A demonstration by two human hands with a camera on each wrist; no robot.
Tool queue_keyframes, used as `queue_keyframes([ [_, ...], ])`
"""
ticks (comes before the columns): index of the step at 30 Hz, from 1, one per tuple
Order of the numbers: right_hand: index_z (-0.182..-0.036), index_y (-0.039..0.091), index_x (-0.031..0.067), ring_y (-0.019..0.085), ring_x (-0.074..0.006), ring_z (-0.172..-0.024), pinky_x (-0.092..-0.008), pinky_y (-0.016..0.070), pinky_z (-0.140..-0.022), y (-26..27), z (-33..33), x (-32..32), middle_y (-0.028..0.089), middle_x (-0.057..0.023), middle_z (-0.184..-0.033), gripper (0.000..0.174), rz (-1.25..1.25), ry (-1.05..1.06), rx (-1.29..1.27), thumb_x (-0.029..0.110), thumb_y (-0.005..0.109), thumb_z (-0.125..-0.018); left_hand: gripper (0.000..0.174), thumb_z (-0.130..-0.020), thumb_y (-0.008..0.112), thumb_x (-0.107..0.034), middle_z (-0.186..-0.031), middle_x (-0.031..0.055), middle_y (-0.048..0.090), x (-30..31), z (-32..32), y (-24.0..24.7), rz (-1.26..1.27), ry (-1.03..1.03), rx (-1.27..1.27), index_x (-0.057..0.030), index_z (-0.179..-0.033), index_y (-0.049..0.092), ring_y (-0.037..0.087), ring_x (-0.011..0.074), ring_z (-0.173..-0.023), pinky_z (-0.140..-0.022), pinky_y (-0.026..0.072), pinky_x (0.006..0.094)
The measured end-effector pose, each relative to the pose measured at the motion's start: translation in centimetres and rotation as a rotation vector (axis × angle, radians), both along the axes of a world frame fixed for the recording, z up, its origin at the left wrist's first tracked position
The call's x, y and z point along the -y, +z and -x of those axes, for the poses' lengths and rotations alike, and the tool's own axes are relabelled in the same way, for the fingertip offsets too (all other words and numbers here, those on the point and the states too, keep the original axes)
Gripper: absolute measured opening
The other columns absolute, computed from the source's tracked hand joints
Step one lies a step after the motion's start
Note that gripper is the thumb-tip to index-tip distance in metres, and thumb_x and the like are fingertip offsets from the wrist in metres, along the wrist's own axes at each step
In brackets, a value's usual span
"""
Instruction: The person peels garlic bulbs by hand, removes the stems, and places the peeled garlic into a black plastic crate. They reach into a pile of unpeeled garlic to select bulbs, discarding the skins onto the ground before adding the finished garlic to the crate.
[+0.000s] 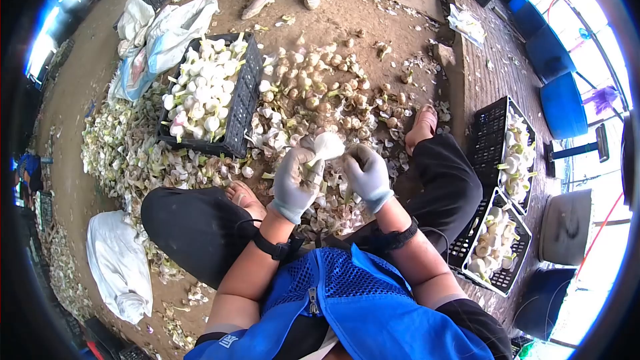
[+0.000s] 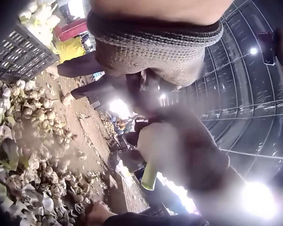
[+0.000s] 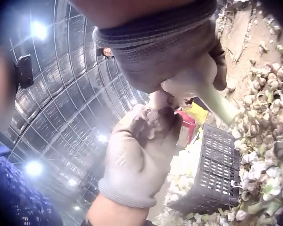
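Sits on a dirt floor [image 1: 373, 33] and grips one white garlic bulb [image 1: 328, 145] in both gloved hands, just above the knees. Pinches the bulb's side with the curled fingers of the left hand [image 1: 295, 180]; wraps the right hand [image 1: 367, 175] round it, with a pale green stem [image 3: 217, 103] poking out past the fingers. Faces a loose pile of unpeeled bulbs [image 1: 320, 87] just beyond the hands, beside a black crate [image 1: 241, 103] heaped with white peeled ones. Has two more black crates [image 1: 490, 140] by the right knee and a spread of skins [image 1: 113, 153] to the left.
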State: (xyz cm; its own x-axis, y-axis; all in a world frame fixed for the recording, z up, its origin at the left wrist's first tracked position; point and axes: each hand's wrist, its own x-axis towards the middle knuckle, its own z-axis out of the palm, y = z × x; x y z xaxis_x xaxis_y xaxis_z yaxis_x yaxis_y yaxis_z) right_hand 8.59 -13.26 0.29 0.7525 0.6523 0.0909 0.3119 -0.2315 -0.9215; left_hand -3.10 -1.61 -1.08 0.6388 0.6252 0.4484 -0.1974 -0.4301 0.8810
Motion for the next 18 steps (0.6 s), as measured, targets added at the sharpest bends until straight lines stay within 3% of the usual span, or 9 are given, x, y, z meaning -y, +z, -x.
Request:
queue_keyframes([
  [2,-0.075,0.056,-0.0002,0.054,-0.0252,-0.054,-0.0330,0.0444,-0.055,0.7,0.5,0.2,0.055,-0.0137,-0.060,0.019,-0.031,0.017,-0.160,0.017,0.062,-0.080,0.017,-0.083,0.064,0.000,-0.085,0.0058,0.055,-0.1,-0.1,0.6,-0.124,0.012,-0.006,-0.0032,-0.091,0.050,0.053,0.0129,-0.075,-0.067,0.0453,0.0252],
  [4,-0.075,0.057,0.0010,0.055,-0.0232,-0.056,-0.0322,0.0451,-0.056,0.5,0.4,0.4,0.057,-0.0123,-0.062,0.015,0.111,0.007,0.020,0.015,0.062,-0.078,0.016,-0.082,0.064,-0.001,-0.083,0.0076,0.055,0.3,-0.2,0.4,-0.244,0.016,-0.013,-0.0029,-0.090,0.050,0.056,0.0158,-0.073,-0.065,0.0461,0.0260],
  [6,-0.076,0.059,0.0022,0.056,-0.0218,-0.057,-0.0320,0.0452,-0.056,-0.3,0.2,0.1,0.057,-0.0114,-0.063,0.013,0.010,-0.041,-0.024,0.015,0.063,-0.078,0.016,-0.083,0.065,-0.002,-0.082,0.0053,0.056,0.9,-0.4,-0.3,0.109,-0.061,0.010,-0.0033,-0.090,0.050,0.055,0.0114,-0.070,-0.062,0.0452,0.0233],
  [7,-0.078,0.061,0.0025,0.057,-0.0220,-0.059,-0.0324,0.0456,-0.057,-0.2,-0.3,0.4,0.059,-0.0118,-0.065,0.011,0.028,-0.072,0.104,0.013,0.061,-0.079,0.015,-0.085,0.064,-0.002,-0.079,0.0025,0.057,0.6,-0.3,-0.6,0.110,-0.028,0.027,-0.0034,-0.090,0.050,0.054,0.0068,-0.066,-0.061,0.0444,0.0206],
  [10,-0.075,0.059,0.0008,0.055,-0.0136,-0.059,-0.0278,0.0448,-0.056,-1.5,-2.6,1.4,0.060,-0.0086,-0.065,0.013,0.040,-0.264,-0.068,0.012,0.057,-0.082,0.011,-0.091,0.059,-0.012,-0.079,0.0033,0.060,-0.3,0.1,0.3,0.802,-0.201,0.123,-0.0042,-0.091,0.052,0.052,0.0039,-0.066,-0.060,0.0464,0.0215],
  [12,-0.079,0.059,0.0005,0.054,-0.0085,-0.061,-0.0243,0.0441,-0.057,-4.0,-4.9,2.6,0.059,-0.0050,-0.066,0.013,0.119,-0.324,-0.104,0.012,0.057,-0.084,0.012,-0.092,0.057,-0.016,-0.085,0.0055,0.063,-0.8,0.0,0.0,0.950,-0.267,0.242,-0.0052,-0.093,0.053,0.058,0.0094,-0.072,-0.065,0.0523,0.0272],
  [14,-0.087,0.059,0.0001,0.053,-0.0080,-0.063,-0.0236,0.0445,-0.058,-4.3,-4.7,3.1,0.060,-0.0028,-0.071,0.012,-0.004,-0.248,-0.102,0.012,0.057,-0.086,0.012,-0.091,0.056,-0.016,-0.092,0.0078,0.064,-1.4,0.3,0.3,1.393,-0.347,0.284,-0.0054,-0.098,0.055,0.064,0.0180,-0.082,-0.074,0.0561,0.0355],
  [15,-0.089,0.059,-0.0001,0.053,-0.0079,-0.064,-0.0232,0.0444,-0.059,-3.4,-3.9,2.9,0.060,-0.0024,-0.074,0.014,-0.066,-0.137,-0.178,0.014,0.059,-0.086,0.017,-0.092,0.053,-0.016,-0.102,0.0100,0.063,-1.8,0.4,-0.5,1.443,-0.404,0.258,-0.0051,-0.105,0.055,0.064,0.0241,-0.093,-0.079,0.0563,0.0411],
  [18,-0.095,0.057,-0.0003,0.052,-0.0085,-0.068,-0.0231,0.0447,-0.063,-0.4,-1.9,2.4,0.060,-0.0018,-0.080,0.024,-0.113,0.096,-0.466,0.020,0.066,-0.085,0.031,-0.093,0.049,-0.024,-0.114,0.0183,0.061,-1.4,0.1,-1.4,1.327,-0.381,0.182,-0.0040,-0.117,0.054,0.065,0.0330,-0.090,-0.080,0.0554,0.0450],
])
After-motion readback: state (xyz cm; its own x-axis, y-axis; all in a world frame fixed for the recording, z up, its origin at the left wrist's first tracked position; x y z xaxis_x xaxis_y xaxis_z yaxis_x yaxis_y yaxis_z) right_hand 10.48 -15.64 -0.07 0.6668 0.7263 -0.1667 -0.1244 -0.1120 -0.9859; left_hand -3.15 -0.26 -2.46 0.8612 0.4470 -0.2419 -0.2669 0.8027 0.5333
